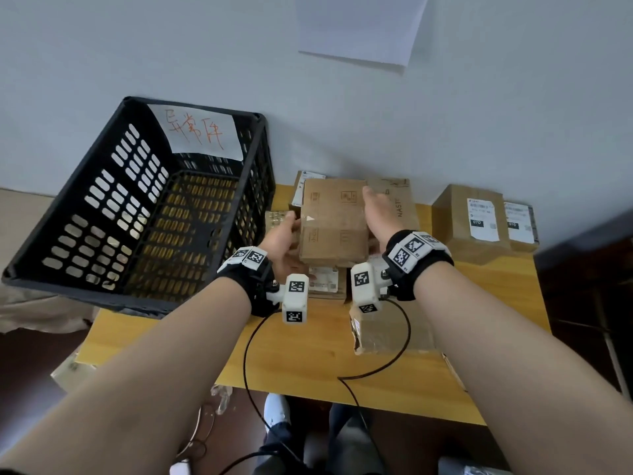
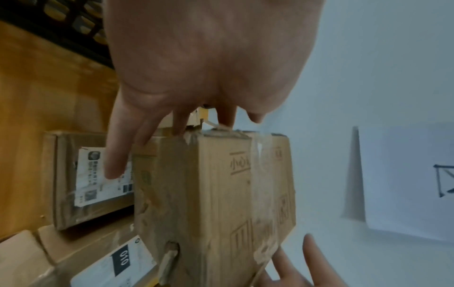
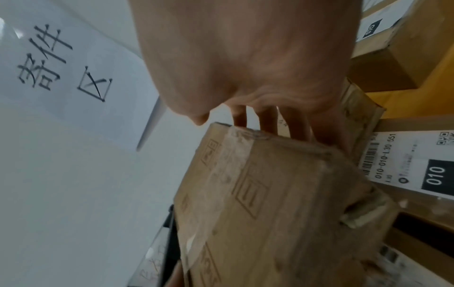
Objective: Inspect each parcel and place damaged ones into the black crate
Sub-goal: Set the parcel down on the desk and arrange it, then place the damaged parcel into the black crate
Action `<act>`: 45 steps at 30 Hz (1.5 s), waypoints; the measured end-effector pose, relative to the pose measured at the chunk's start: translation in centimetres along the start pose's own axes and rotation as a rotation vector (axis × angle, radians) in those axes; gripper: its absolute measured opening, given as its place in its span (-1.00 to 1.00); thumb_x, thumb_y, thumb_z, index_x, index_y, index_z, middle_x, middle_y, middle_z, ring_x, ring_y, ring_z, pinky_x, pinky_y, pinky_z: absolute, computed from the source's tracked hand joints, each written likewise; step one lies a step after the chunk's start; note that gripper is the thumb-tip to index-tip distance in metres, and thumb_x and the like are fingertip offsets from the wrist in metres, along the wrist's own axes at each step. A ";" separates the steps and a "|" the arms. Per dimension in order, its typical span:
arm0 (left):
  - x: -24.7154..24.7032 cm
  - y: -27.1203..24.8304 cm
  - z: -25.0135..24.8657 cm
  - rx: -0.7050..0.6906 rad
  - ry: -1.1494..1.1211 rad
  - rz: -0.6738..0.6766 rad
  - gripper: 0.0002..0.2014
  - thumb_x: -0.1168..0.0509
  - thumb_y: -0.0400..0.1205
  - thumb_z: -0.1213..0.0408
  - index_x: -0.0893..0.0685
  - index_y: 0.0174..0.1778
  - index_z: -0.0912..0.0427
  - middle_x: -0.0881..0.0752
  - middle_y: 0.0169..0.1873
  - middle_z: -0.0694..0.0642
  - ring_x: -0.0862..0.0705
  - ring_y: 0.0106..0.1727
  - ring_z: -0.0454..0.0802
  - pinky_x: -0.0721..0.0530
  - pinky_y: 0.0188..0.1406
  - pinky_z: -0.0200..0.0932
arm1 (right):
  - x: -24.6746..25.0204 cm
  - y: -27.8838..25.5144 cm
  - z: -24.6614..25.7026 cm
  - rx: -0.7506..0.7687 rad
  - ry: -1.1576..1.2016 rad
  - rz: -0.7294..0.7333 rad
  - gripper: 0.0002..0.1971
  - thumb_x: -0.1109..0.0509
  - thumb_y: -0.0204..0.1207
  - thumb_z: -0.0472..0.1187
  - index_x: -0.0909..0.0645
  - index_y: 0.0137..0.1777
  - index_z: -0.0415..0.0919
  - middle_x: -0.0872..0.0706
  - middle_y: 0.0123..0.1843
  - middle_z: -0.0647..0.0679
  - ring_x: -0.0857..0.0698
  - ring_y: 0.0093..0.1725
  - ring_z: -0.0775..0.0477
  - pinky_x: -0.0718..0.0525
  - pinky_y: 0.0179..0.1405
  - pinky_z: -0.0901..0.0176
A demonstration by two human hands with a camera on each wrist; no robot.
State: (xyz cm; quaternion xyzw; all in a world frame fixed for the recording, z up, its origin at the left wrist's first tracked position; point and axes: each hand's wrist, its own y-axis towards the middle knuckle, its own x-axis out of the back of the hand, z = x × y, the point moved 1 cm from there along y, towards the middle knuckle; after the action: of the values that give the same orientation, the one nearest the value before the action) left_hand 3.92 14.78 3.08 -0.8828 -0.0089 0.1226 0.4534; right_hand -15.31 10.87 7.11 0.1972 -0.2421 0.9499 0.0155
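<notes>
I hold a taped brown cardboard parcel (image 1: 334, 221) in the air between both hands, above the other parcels. My left hand (image 1: 284, 238) grips its left side, thumb on top and fingers along the side (image 2: 179, 124). On the opposite side my right hand (image 1: 376, 214) does the same, thumb over the top edge and fingers (image 3: 267, 120) behind it. A torn hole (image 3: 361, 217) shows in one side of the parcel (image 3: 282, 194), also seen in the left wrist view as a tear (image 2: 172, 250). The black crate (image 1: 85, 214) stands tilted at the left with a handwritten paper label.
On the yellow table (image 1: 291, 354) lie several more parcels: two labelled ones (image 1: 472, 221) at the right, a flat one (image 1: 397, 200) behind, one (image 1: 387, 330) near my right wrist. A black cable (image 1: 246, 354) runs across the table. A paper sign (image 1: 359, 25) hangs on the wall.
</notes>
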 end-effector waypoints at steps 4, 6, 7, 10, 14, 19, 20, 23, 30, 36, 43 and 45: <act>-0.2 -2.8 -2.9 -0.094 -0.003 0.014 -0.61 -0.26 0.79 -0.11 -0.77 0.24 0.12 -0.81 0.21 0.29 -0.78 0.17 0.37 -0.81 -0.07 0.35 | 1.4 -2.3 3.0 -0.009 0.155 -0.044 -0.22 0.05 0.63 0.36 -0.70 0.24 -0.31 -0.83 0.13 -0.29 -0.79 0.14 -0.35 -0.73 0.28 -0.36; -0.4 -4.5 -5.0 -0.149 0.013 0.031 -0.55 -0.44 0.67 -0.12 -0.80 0.23 0.20 -0.83 0.18 0.34 -0.81 0.17 0.38 -0.82 0.04 0.40 | 2.0 -3.7 4.9 -0.005 0.212 -0.057 -0.27 0.00 0.61 0.40 -0.70 0.20 -0.21 -0.81 0.07 -0.23 -0.78 0.10 -0.32 -0.74 0.24 -0.31; -0.5 -5.4 -6.1 -0.179 0.025 0.029 -0.53 -0.49 0.62 -0.11 -0.80 0.24 0.21 -0.82 0.20 0.34 -0.81 0.18 0.37 -0.80 0.13 0.43 | 2.3 -4.0 5.7 -0.023 0.238 -0.078 -0.24 -0.04 0.48 0.50 -0.67 0.23 -0.14 -0.80 0.09 -0.18 -0.77 0.11 -0.29 -0.72 0.26 -0.33; -1.3 -8.6 -9.2 -0.304 0.012 0.043 -0.54 -0.53 0.62 -0.03 -0.74 0.32 0.20 -0.77 0.23 0.28 -0.80 0.12 0.25 -0.87 -0.08 0.19 | 3.8 -4.1 7.6 0.021 0.342 -0.128 -0.09 -0.11 0.26 0.61 -0.61 0.35 -0.09 -0.79 0.17 -0.12 -0.76 0.17 -0.28 -0.69 0.24 -0.45; -1.6 -13.0 -13.5 -0.483 -0.052 0.069 -0.50 -0.55 0.63 0.01 -0.71 0.36 0.28 -0.83 0.12 0.31 -0.84 -0.01 0.21 -0.86 -0.20 0.01 | 5.2 -10.3 13.5 0.130 0.548 -0.084 -0.55 -0.16 0.70 0.26 -0.69 0.09 -0.08 -0.74 0.01 -0.08 -0.76 -0.03 -0.23 -0.80 0.03 -0.28; -2.3 -19.3 -17.9 -0.820 -0.121 0.073 -0.03 -0.60 0.60 0.22 -0.13 0.79 0.27 -0.69 0.43 0.22 -0.83 0.20 0.13 -0.81 0.23 0.19 | 6.6 -13.7 17.4 0.262 0.698 -0.057 -0.76 -0.11 0.74 -0.06 -0.54 0.27 -0.01 -0.70 0.23 -0.11 -0.80 0.11 -0.32 -0.81 0.12 -0.31; -2.5 -20.6 -18.5 -0.884 -0.106 0.080 -0.01 -0.59 0.60 0.24 -0.09 0.81 0.22 -0.64 0.49 0.14 -0.80 0.27 0.08 -0.78 0.29 0.18 | 6.6 -14.0 18.0 0.283 0.695 -0.054 -0.68 -0.08 0.75 -0.08 -0.50 0.42 0.03 -0.69 0.28 -0.10 -0.80 0.16 -0.34 -0.80 0.16 -0.33; -2.8 -23.1 -20.2 -1.036 -0.050 0.079 0.05 -0.68 0.44 0.15 -0.23 0.79 0.19 -0.59 0.56 0.08 -0.73 0.39 0.02 -0.72 0.42 0.12 | 6.8 -15.5 19.9 0.356 0.642 -0.065 -0.56 0.01 0.77 -0.15 -0.41 0.58 0.14 -0.71 0.30 -0.09 -0.79 0.22 -0.29 -0.82 0.13 -0.32; -2.4 -26.3 -23.0 -1.253 0.027 0.081 -0.43 -0.45 0.66 0.45 -0.54 0.62 0.11 -0.67 0.48 -0.05 -0.74 0.39 -0.06 -0.80 0.18 0.02 | 8.9 -16.3 22.9 0.478 0.843 -0.048 -0.60 -0.28 0.71 -0.19 -0.46 0.53 -0.08 -0.66 0.32 -0.17 -0.72 0.33 -0.30 -0.80 0.11 -0.50; -3.8 -27.4 -23.9 -1.233 0.102 -0.028 -0.46 -0.34 0.75 0.35 -0.48 0.61 -0.18 -0.61 0.47 -0.17 -0.73 0.23 -0.27 -0.85 -0.10 0.05 | 10.4 -15.5 25.4 0.689 0.686 -0.059 -0.50 -0.48 0.62 -0.27 -0.58 0.56 -0.04 -0.81 0.30 -0.09 -0.84 0.21 -0.13 -0.85 0.01 -0.16; -5.1 -28.5 -23.8 -1.119 0.096 0.198 -0.59 -0.12 0.81 -0.23 -0.65 0.48 -0.21 -0.77 0.33 -0.14 -0.68 0.41 -0.04 -0.84 0.00 0.30 | 9.6 -14.0 27.0 0.783 0.615 -0.014 -0.58 -0.59 0.46 -0.21 -0.69 0.30 0.08 -0.81 0.30 0.00 -0.78 0.31 -0.07 -0.81 0.21 -0.38; -4.6 -28.0 -23.8 -1.162 0.103 0.155 -0.58 -0.23 0.79 -0.17 -0.60 0.52 -0.12 -0.79 0.32 -0.08 -0.77 0.33 -0.03 -0.84 0.05 0.29 | 9.0 -13.9 27.2 0.809 0.605 0.022 -0.64 -0.57 0.55 -0.23 -0.71 0.32 0.04 -0.82 0.30 0.03 -0.82 0.22 0.00 -0.84 0.14 -0.28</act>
State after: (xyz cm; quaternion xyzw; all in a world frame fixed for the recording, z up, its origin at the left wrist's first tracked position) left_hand 7.45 11.69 39.83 -0.9894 0.0120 0.0875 -0.1150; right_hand -11.87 9.84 38.71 -0.0991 0.1587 0.9823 -0.0026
